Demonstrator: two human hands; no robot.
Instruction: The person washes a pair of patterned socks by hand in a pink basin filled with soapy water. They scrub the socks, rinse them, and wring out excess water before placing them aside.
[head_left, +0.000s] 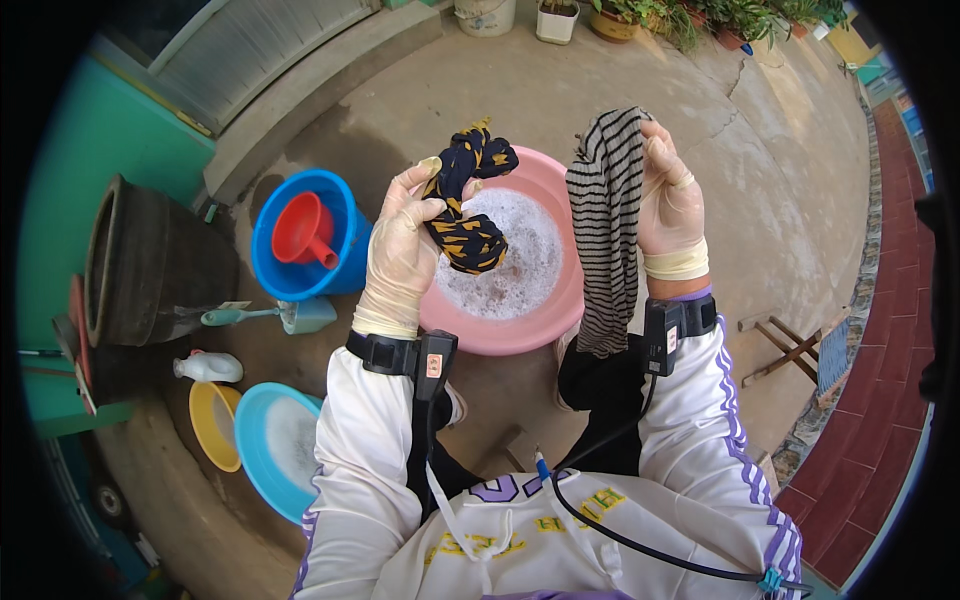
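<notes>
In a pale translucent glove, my left hand (409, 225) grips a bunched, knotted dark cloth (469, 210) with yellow-orange patches. My right hand (670, 196), gloved the same way, pinches the upper edge of a grey-and-black striped cloth (609, 225) that hangs down in folds. Both cloths are held up apart from each other. Below them, between my feet, a pink basin (506, 345) holds foamy water (525, 247). The dark cloth hides part of the basin's left side.
Left of the basin, a blue bucket (300, 289) holds a red dipper (296, 225). Near it are a brush (240, 316), a dark jar (161, 262), a white bottle (214, 367), a yellow basin (202, 420) and a light-blue basin (251, 450) with suds. A folding stool (795, 349) stands right.
</notes>
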